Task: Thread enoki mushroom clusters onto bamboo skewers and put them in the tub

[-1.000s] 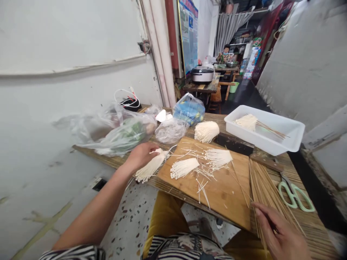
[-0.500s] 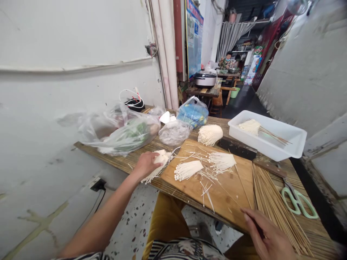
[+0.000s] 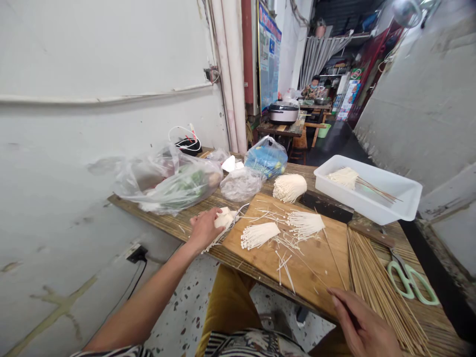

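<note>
My left hand [image 3: 205, 229] is curled over a bunch of enoki mushrooms [image 3: 226, 218] at the left edge of the cutting board [image 3: 316, 260]; its fingertips are partly hidden. Between the thumb and fingers of my right hand [image 3: 362, 322], near the board's front right corner, is a thin bamboo skewer [image 3: 314, 272] pointing toward the board's middle. Two flat enoki portions lie on the board, one at left [image 3: 260, 234] and one at right [image 3: 305, 224], the latter with a skewer [image 3: 333, 255] in its cut end. Loose strands are scattered around them.
A bundle of skewers [image 3: 375, 287], green-handled scissors [image 3: 409, 282] and a cleaver [image 3: 327, 207] lie right of and behind the board. Behind stand a larger enoki bunch [image 3: 290, 188] and a white tub [image 3: 372, 206] holding skewered enoki. Plastic bags [image 3: 171, 181] fill the left. Another person sits far back.
My left hand has shifted slightly right and its fingers have moved over the enoki bunch. My right hand stays almost in place with the skewer. The view has tilted a little.
</note>
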Tool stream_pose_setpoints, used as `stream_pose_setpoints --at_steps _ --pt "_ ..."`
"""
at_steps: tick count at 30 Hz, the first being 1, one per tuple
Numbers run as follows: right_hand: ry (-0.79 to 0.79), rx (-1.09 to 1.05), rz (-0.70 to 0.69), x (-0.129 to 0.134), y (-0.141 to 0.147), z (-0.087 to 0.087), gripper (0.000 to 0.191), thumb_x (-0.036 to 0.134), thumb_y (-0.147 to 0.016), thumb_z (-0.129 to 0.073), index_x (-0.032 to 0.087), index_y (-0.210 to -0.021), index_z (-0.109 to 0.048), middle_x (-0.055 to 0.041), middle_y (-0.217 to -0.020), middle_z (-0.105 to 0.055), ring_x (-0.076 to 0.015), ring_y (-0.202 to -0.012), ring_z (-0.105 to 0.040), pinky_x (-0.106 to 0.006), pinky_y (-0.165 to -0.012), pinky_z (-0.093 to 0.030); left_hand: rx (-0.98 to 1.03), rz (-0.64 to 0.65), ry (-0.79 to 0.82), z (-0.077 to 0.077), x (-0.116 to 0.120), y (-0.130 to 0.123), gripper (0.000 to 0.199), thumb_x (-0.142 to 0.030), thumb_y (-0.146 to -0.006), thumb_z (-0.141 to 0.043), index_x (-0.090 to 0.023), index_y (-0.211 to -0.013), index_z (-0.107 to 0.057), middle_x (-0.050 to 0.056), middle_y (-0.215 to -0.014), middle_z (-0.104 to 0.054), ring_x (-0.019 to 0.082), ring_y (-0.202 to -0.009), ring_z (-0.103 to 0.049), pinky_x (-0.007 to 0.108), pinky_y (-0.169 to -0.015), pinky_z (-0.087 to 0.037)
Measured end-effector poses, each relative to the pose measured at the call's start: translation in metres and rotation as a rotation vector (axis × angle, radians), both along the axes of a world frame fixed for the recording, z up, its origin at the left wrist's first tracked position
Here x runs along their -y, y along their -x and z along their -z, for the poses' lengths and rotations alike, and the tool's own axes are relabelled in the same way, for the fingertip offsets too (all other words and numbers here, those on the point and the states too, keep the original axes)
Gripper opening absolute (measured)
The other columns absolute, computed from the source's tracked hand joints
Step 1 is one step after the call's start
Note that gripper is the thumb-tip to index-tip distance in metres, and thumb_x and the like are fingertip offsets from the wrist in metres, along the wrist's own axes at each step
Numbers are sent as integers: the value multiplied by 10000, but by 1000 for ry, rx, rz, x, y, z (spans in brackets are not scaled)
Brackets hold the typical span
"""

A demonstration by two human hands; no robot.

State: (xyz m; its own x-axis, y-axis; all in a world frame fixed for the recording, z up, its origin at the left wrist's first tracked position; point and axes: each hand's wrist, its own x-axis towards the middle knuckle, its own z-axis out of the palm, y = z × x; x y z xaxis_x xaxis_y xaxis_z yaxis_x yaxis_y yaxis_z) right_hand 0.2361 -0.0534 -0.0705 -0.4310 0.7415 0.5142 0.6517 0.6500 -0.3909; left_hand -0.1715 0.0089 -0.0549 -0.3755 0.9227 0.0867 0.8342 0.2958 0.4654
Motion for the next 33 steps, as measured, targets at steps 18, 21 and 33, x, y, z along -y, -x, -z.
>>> stream_pose_setpoints --at_steps 18,21,33 --pt "-16 20 1 0 3 1 190 246 -920 -477 182 -1053 -597 -66 -939 -714 -154 -827 -704 -207 -738 -560 1321 149 -395 -82 -80 30 136 -258 -736 -700 -178 -764 -595 12 -800 -695 125 -776 -647 266 -800 -507" --pt "-11 9 5 0 0 1 197 245 -920 -476 178 -1055 -603 -75 -934 -717 -163 -823 -705 -218 -727 -565 1461 121 -426 -84 -88 0 75 -247 -834 -613 -173 -835 -603 10 -817 -696 108 -787 -653 240 -802 -515" --pt "105 81 32 -18 2 -61 396 122 -934 -371 217 -1257 -578 -72 -858 -684 -150 -745 -662 -233 -632 -522 1659 132 231 -44 -6 -121 140 -98 -775 -663 -99 -913 -687 105 -874 -743 188 -814 -705 268 -733 -572"
